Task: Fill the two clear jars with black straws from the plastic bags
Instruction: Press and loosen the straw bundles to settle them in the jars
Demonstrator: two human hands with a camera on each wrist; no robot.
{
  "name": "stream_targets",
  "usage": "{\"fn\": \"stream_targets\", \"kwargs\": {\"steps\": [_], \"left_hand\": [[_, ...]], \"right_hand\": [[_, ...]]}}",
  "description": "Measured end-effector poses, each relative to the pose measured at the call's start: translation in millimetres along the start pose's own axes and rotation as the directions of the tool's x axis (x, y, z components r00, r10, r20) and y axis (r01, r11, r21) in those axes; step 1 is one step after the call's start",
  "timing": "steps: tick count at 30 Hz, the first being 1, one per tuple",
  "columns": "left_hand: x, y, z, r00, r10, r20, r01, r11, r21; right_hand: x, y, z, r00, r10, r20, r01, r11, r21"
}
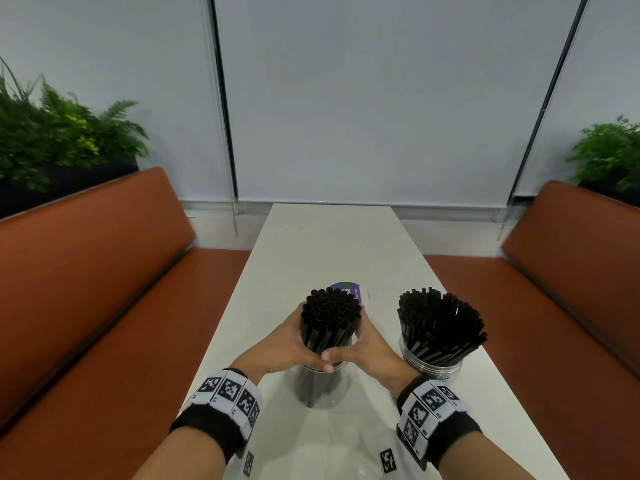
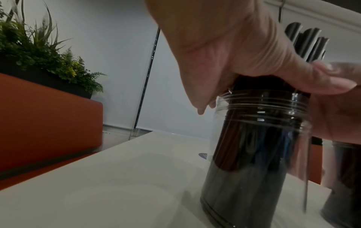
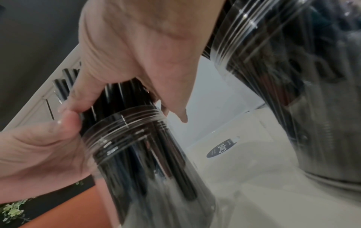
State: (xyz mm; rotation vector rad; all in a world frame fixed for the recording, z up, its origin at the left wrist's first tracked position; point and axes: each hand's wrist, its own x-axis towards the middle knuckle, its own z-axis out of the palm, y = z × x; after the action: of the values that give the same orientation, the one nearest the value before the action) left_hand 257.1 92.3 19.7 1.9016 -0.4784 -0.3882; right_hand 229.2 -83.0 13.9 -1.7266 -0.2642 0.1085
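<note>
From the head view, the left hand (image 1: pixel 287 344) and the right hand (image 1: pixel 367 344) wrap from either side around one tight bundle of black plastic straws (image 1: pixel 329 318), thumbs meeting at the front, and the bundle's lower ends stand inside a clear cylindrical plastic jar (image 1: pixel 320 388) upright on the long white table (image 1: pixel 332 244). Just right of that jar stands a second clear jar (image 1: pixel 431 365) with black straws fanning out of its mouth (image 1: pixel 440 323), close to the table's right edge; behind the held jar a flat purple-labelled clear plastic bag (image 1: pixel 349 291) lies on the table, and beyond it the tabletop runs bare to the far edge. Orange padded benches (image 1: pixel 86 289) flank the table on both sides. The left wrist view adds what the head view hides: the threaded neck of the jar (image 2: pixel 263 108), with the left hand's fingers (image 2: pixel 244 50) curled on the straws just above the rim and bare table to the jar's left. The right wrist view shows the right hand (image 3: pixel 136 50) closed on the same bundle (image 3: pixel 121 95) above the threaded rim (image 3: pixel 125 128), the left hand's thumb (image 3: pixel 64 123) touching it, the second jar (image 3: pixel 302 92) close on the right, and the labelled bag (image 3: pixel 222 148) between the jars, farther back.
</note>
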Motion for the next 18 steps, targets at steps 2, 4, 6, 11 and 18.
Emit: {"fn": "stream_targets", "kwargs": {"steps": [2,4,6,11,18], "left_hand": [[1.7,3.5,2.1,0.999,0.018,-0.03,-0.018,1.0,-0.005],[2.4,9.2,1.7,0.995,0.044,-0.085,-0.046,0.999,-0.016],[4.4,14.1,-3.3,0.988,0.061,-0.144,-0.068,0.997,-0.045],[3.5,16.0,-6.5,0.989,0.035,-0.146,-0.043,0.998,-0.05],[-6.3,5.3,2.0,0.994,-0.015,-0.106,0.009,0.998,-0.055]], "right_hand": [[0.5,-4.1,1.9,1.0,-0.002,-0.004,0.002,1.0,0.018],[2.3,-11.4,1.7,1.0,-0.027,0.004,0.026,0.998,0.051],[5.4,-21.0,-0.8,0.999,-0.039,0.033,0.037,0.997,0.064],[11.7,-31.3,-11.4,0.996,-0.001,0.094,-0.002,0.999,0.04],[5.5,-14.9,-12.8,0.991,0.045,0.123,-0.037,0.997,-0.066]]}}
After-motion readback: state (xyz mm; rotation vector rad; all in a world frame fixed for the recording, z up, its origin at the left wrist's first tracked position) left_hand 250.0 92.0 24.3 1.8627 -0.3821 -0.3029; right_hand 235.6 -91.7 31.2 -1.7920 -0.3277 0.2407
